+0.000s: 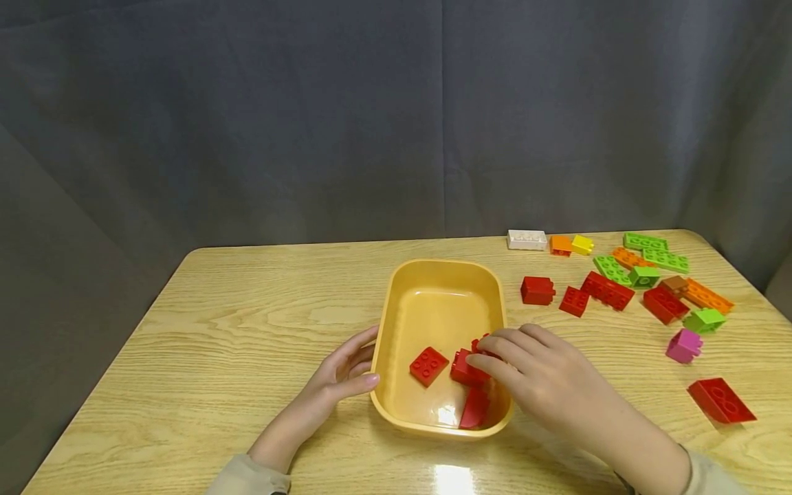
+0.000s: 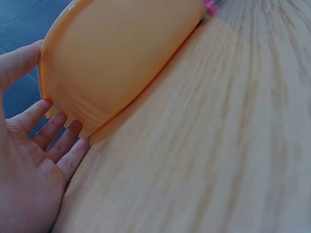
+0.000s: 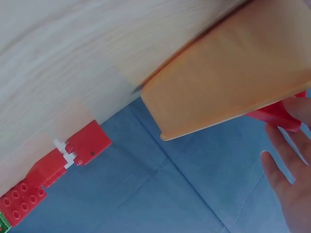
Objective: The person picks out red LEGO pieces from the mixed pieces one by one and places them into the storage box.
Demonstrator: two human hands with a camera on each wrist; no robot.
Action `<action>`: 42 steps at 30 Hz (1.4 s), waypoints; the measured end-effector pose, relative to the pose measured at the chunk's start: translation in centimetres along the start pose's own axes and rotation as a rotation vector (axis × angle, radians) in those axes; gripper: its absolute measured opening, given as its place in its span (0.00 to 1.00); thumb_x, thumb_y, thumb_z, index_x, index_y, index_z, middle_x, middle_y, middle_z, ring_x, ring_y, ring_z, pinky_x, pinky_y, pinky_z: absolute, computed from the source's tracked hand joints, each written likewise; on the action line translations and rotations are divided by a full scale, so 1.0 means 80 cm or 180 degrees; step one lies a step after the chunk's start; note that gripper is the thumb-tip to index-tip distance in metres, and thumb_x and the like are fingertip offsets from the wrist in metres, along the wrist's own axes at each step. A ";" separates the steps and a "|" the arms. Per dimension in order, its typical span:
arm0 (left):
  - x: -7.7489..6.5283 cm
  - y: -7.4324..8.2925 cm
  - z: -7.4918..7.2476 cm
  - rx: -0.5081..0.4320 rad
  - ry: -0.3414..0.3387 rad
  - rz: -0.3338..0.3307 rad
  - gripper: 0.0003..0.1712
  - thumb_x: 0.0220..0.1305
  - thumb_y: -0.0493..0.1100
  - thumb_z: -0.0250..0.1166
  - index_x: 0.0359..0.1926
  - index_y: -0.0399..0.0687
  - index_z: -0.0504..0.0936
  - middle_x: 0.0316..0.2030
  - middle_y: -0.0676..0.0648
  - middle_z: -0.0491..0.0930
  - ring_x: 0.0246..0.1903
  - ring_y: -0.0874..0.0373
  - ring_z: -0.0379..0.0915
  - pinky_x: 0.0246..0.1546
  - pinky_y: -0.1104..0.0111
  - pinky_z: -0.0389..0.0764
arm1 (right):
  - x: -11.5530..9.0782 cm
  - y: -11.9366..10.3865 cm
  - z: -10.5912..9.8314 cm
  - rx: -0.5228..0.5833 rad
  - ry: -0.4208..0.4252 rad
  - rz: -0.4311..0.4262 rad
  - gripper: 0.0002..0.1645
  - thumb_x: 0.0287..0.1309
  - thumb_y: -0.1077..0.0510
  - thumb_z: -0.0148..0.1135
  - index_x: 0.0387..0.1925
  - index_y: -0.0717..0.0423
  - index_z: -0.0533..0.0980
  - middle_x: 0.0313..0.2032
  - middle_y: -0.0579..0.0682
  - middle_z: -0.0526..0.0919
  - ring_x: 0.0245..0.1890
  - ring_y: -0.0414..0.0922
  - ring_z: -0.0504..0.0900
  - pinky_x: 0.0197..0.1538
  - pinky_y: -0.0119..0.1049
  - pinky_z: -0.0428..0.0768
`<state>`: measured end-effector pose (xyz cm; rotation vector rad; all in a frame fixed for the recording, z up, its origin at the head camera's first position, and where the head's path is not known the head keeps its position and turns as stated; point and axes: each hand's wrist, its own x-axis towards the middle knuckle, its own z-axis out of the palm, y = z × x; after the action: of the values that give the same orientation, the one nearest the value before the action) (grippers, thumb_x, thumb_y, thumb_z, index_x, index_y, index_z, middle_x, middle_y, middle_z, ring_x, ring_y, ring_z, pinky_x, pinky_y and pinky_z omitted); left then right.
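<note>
Your right hand (image 1: 541,377) hides part of the pile; at least four red studded bricks (image 1: 428,366) counted in the near half of the yellow tray (image 1: 402,316). Beyond it on the tabletop (image 1: 260,330): one white brick (image 1: 526,240), one magenta brick (image 1: 683,346). Right-wrist view, frame edge cropping your fingers, best shows them pinching one red brick. Left-wrist view shows your left hand (image 1: 323,388) spread, fingertips touching the tray's outside

Nothing legible
No text, label, brand, number or sign can be read on the yellow tray (image 1: 433,313) at lower centre of the head view, or on the bricks (image 1: 608,291) towards the right; any marks there are too small to tell.
</note>
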<state>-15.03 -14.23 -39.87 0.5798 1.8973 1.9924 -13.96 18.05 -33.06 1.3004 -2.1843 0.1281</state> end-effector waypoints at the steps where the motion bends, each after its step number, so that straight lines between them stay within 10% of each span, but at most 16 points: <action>1: 0.000 0.000 0.000 -0.0003 -0.0001 0.0000 0.41 0.67 0.39 0.60 0.77 0.41 0.53 0.71 0.33 0.59 0.68 0.39 0.59 0.63 0.63 0.67 | 0.000 0.000 0.001 0.0003 0.0009 -0.0002 0.24 0.68 0.67 0.38 0.49 0.54 0.81 0.46 0.50 0.84 0.47 0.50 0.81 0.51 0.45 0.78; 25: 0.000 0.002 0.000 0.0015 0.0010 -0.0005 0.42 0.67 0.39 0.61 0.77 0.41 0.52 0.71 0.34 0.60 0.67 0.39 0.61 0.63 0.58 0.67 | -0.004 0.001 0.008 0.0092 0.0088 0.0166 0.24 0.62 0.64 0.44 0.52 0.54 0.81 0.49 0.51 0.84 0.46 0.50 0.81 0.48 0.48 0.80; 33: 0.000 0.002 -0.001 0.0018 -0.0019 -0.0012 0.41 0.67 0.39 0.60 0.77 0.41 0.52 0.71 0.34 0.59 0.68 0.38 0.59 0.62 0.59 0.68 | -0.004 -0.001 0.005 0.0175 -0.0168 0.0241 0.30 0.46 0.69 0.67 0.55 0.53 0.80 0.51 0.50 0.83 0.49 0.50 0.81 0.51 0.49 0.79; 42: 0.000 0.000 -0.001 0.0027 -0.0012 -0.0033 0.41 0.68 0.40 0.60 0.77 0.42 0.53 0.71 0.33 0.59 0.67 0.39 0.59 0.63 0.59 0.67 | -0.003 -0.002 0.006 0.0246 -0.0061 0.0195 0.28 0.46 0.67 0.66 0.53 0.53 0.81 0.49 0.52 0.84 0.47 0.51 0.82 0.49 0.49 0.79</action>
<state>-15.08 -14.29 -39.85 0.5744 1.9035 1.9765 -13.91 17.98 -33.60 1.2815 -2.2563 0.2272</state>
